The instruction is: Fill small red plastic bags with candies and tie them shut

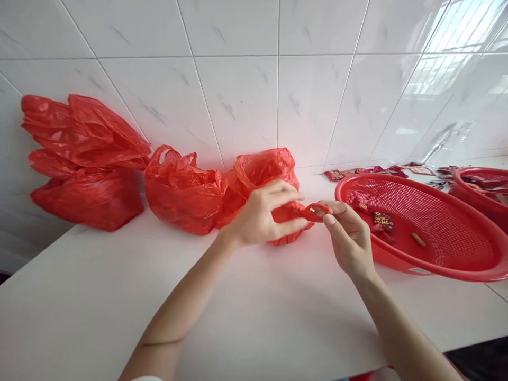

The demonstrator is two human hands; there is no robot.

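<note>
A small red plastic bag (286, 216) sits on the white counter (99, 296) in front of me. My left hand (262, 214) grips its side with the fingers curled round it. My right hand (347, 235) pinches the bag's twisted handle loop (313, 210) between thumb and forefinger. Behind my left hand stands another red bag (262, 169) with its mouth open.
Two more red bags, one (184, 193) beside the open one and a large one (85, 164), stand along the tiled wall at the left. A red mesh basket (428, 254) with a few small packets sits at the right, a second red basket (482, 193) behind it. Loose wrappers (373, 172) lie by the wall.
</note>
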